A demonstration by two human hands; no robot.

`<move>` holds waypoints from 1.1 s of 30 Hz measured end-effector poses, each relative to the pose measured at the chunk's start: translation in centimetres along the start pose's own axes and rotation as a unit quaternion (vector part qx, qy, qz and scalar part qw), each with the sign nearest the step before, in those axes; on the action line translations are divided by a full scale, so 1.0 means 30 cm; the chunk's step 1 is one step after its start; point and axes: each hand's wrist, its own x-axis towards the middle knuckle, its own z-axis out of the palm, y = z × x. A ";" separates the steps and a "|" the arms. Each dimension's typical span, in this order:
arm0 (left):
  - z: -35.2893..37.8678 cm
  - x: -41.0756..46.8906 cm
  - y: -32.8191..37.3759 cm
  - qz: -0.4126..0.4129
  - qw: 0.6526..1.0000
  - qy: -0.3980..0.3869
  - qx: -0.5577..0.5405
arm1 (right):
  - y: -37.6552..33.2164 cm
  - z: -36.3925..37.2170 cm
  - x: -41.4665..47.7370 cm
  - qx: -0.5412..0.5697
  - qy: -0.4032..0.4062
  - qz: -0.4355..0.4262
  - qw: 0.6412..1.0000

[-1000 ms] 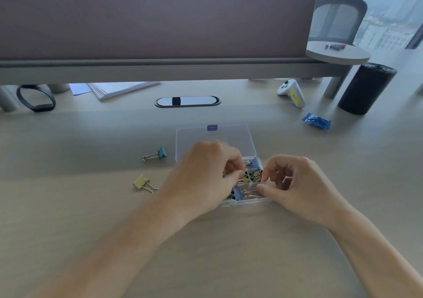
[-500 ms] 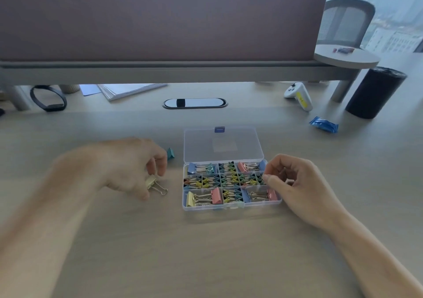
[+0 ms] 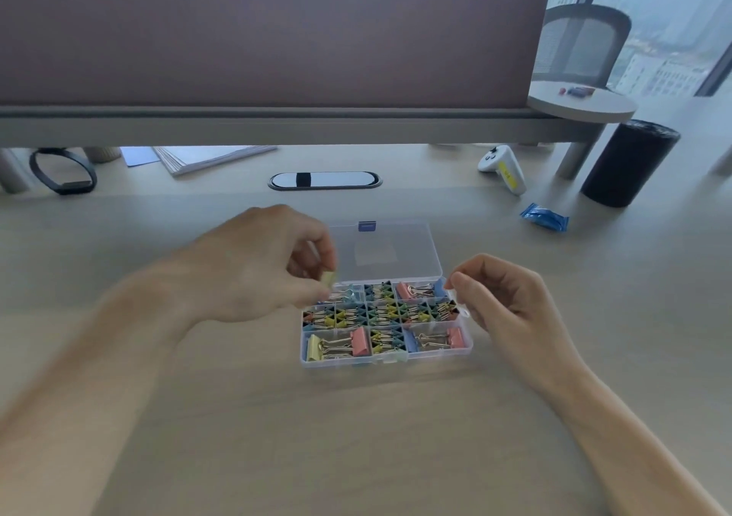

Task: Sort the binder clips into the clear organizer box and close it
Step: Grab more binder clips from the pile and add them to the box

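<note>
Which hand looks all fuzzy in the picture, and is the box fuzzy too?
Head view: the left hand and its forearm are fuzzy, and so is the yellow binder clip it pinches. Head view: the right hand and organizer box look sharp.
</note>
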 end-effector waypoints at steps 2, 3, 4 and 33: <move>0.080 0.008 0.065 0.041 0.997 0.030 -0.055 | -0.022 0.003 -0.012 0.030 -0.023 -0.017 0.999; 0.124 0.013 0.093 0.051 0.995 0.045 -0.078 | -0.030 0.005 -0.018 0.037 -0.031 -0.020 0.999; 0.165 0.017 0.114 0.054 0.992 0.054 -0.102 | -0.033 0.005 -0.022 0.039 -0.033 -0.019 0.999; 0.276 0.024 0.115 0.054 0.997 0.052 0.031 | -0.011 -0.037 -0.024 -0.174 -0.040 0.039 0.983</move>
